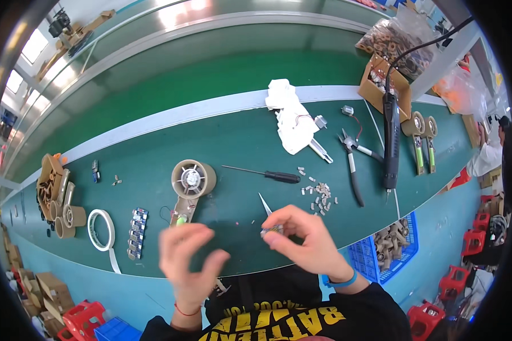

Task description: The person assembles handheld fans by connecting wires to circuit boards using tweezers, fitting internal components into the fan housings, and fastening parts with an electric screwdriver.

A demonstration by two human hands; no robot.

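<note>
My left hand [189, 262] is open, its fingers spread and curved above the table's near edge, with nothing in them. Just beyond it lies a beige handheld fan [206, 181], its opened handle showing wires and a green part. My right hand [306, 243] pinches a small blue-and-silver circuit board [272, 230] between thumb and fingers. A slim pointed metal tip [264, 203] sticks out past these fingers; whether the hand holds it too, I cannot tell. To the left lies a strip of blue circuit boards [136, 234].
A screwdriver [282, 177], small metal pieces [322, 196], cutting pliers [352, 165] and an electric screwdriver [391, 142] lie on the right. White cloth [293, 122] is behind. A tape roll [93, 230] and a box [46, 170] stand left; a blue crate [365, 257] sits below the edge.
</note>
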